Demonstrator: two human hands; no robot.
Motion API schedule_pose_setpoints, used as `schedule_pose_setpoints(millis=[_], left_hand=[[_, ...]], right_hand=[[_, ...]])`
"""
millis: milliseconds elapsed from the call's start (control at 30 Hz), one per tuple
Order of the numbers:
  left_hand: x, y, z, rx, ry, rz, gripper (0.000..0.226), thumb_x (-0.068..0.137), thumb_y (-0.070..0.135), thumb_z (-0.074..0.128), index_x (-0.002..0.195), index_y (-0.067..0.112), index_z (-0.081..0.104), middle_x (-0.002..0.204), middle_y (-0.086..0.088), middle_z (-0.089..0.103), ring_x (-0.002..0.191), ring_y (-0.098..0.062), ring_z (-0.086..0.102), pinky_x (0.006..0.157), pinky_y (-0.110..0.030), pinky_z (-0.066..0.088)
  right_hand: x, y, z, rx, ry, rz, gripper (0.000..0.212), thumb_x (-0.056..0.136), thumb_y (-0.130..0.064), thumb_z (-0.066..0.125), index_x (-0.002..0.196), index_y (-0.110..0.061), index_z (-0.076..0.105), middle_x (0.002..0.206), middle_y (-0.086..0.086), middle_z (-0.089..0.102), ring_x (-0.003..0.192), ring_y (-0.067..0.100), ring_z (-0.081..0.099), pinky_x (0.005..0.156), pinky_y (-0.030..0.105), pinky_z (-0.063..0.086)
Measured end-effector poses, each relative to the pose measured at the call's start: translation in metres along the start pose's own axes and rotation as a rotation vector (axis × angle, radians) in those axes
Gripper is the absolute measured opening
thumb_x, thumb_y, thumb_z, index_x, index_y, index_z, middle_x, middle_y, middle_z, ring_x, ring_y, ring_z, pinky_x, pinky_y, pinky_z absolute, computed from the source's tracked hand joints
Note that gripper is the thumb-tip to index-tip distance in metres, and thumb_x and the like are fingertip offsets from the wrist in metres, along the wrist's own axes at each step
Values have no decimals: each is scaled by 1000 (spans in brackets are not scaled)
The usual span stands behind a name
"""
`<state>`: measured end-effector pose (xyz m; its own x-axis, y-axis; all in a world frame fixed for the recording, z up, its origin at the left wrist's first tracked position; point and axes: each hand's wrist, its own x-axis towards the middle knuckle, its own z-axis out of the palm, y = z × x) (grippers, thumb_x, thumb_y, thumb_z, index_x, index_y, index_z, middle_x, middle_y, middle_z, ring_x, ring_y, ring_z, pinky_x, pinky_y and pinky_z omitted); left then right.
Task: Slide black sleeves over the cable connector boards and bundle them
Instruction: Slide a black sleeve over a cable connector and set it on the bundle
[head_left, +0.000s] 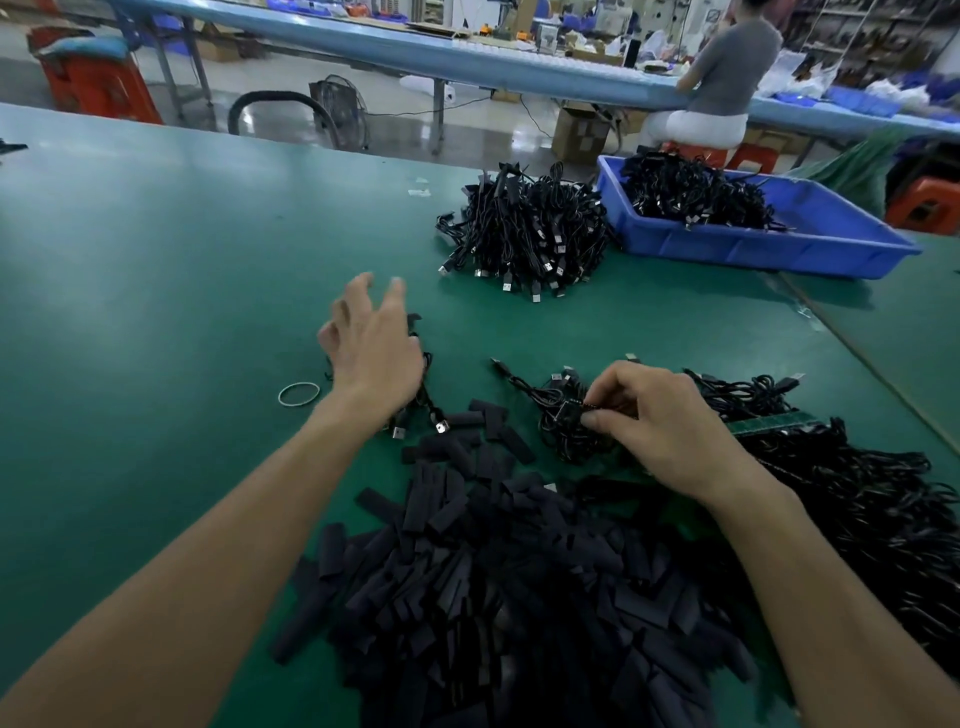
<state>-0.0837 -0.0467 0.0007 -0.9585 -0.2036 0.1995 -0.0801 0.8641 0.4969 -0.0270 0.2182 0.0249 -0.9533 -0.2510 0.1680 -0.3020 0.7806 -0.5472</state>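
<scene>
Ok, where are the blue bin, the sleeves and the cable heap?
Blue bin (753, 250): head view, front wall.
Sleeves (493, 571): head view, middle of the pile.
Cable heap (530, 234): head view, middle of the heap.

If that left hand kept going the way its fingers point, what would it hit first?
Probably nothing: the left hand points away across bare green table, and the heap of bundled cables lies right of that line, though depth is hard to judge.
</scene>
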Motion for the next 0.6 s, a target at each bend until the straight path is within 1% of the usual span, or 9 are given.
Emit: schedule_pose_setpoints(millis=[67,100,167,233,300,367,433,500,600], left_hand=[[-18,18,5,-158,67,238,42,94,15,64,136,15,58,138,-7,51,128,-23,47,110,-36,33],[-27,28,8,-294,-8,325,32,94,18,67,126,15,64,123,-1,61,115,-16,55,104,-27,41],[-42,44,16,-537,-257,387,16,92,23,72,107,20,68,99,10,67,92,-6,63,88,-13,49],[-51,54,30,-673,-418,373,12,90,24,75,96,22,65,89,9,68,80,-6,63,77,-16,53],[-56,59,43,-778,-470,315,12,91,20,75,91,19,63,83,4,64,72,-9,57,71,-26,51],[-57,58,51,-925,-487,244,15,91,13,73,85,17,61,74,6,59,63,-2,50,63,-17,45],[-57,56,54,-1028,-520,185,17,90,9,74,80,17,62,66,15,58,58,4,48,60,-10,41],[-54,54,55,-1058,-552,160,17,88,8,75,78,17,64,62,18,59,57,4,49,60,-10,41],[-49,51,56,-1062,-621,150,16,88,9,75,77,18,67,63,13,61,60,-1,51,63,-13,43]], right_hand=[[4,2,-1,52,-33,20,22,86,-17,77,80,-32,62,79,-9,69,76,2,65,72,18,49],[6,3,-2,73,-49,34,19,87,-17,77,81,-30,64,80,-7,70,78,6,66,74,21,50],[10,4,-3,105,-84,52,16,87,-16,76,82,-27,65,80,-5,72,78,10,68,74,26,51],[13,4,-4,140,-130,53,16,88,-13,74,81,-25,66,77,-3,72,74,10,67,72,29,51],[14,5,-5,159,-179,46,14,89,-12,73,83,-23,67,78,0,72,74,12,66,75,35,53],[16,6,-5,160,-205,35,13,89,-11,72,84,-22,67,79,0,72,74,11,65,77,34,52],[18,9,-5,163,-221,24,13,89,-12,72,84,-23,68,76,-3,70,71,8,62,74,32,50],[20,11,-5,164,-254,20,13,89,-12,72,83,-23,68,70,-8,66,65,5,56,68,28,46],[25,13,-7,177,-332,27,12,90,-10,71,84,-21,68,68,-10,64,65,5,54,68,27,44]])
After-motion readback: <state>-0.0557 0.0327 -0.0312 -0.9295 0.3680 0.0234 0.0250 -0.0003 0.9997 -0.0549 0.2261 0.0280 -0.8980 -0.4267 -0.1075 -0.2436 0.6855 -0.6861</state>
